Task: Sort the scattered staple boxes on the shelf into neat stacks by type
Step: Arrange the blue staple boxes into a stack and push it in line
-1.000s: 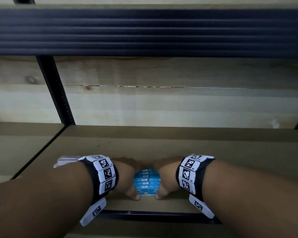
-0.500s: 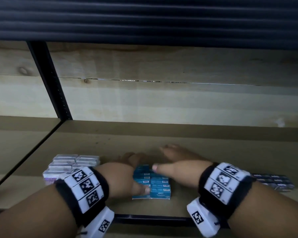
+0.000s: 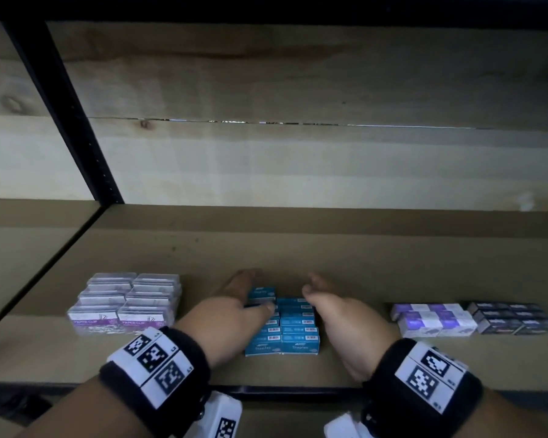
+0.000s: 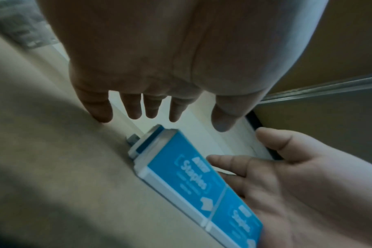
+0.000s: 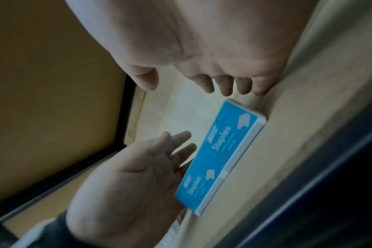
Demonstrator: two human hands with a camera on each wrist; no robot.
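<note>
A stack of blue staple boxes (image 3: 293, 327) stands two columns wide near the shelf's front edge, and shows in both wrist views (image 4: 198, 181) (image 5: 219, 151). My left hand (image 3: 244, 298) lies along the stack's left side with straight fingers (image 4: 134, 110) and its thumb over the left column. My right hand (image 3: 326, 298) stands at the stack's right side, palm turned toward it, fingers (image 5: 225, 85) relaxed. Neither hand grips a box. Each hand shows in the other's wrist view, the right hand (image 4: 276, 176) and the left hand (image 5: 149, 159), both flat.
Clear paper clip boxes (image 3: 127, 301) are stacked to the left. White and purple boxes (image 3: 431, 319) and dark boxes (image 3: 510, 317) sit in rows to the right. A black upright (image 3: 64, 112) and a wooden back wall (image 3: 298, 159) bound the shelf (image 3: 298, 248).
Both hands have let go of the blue stack's front and opened along its sides. The right hand moved off the stack's top to its right side. The head view has tilted down.
</note>
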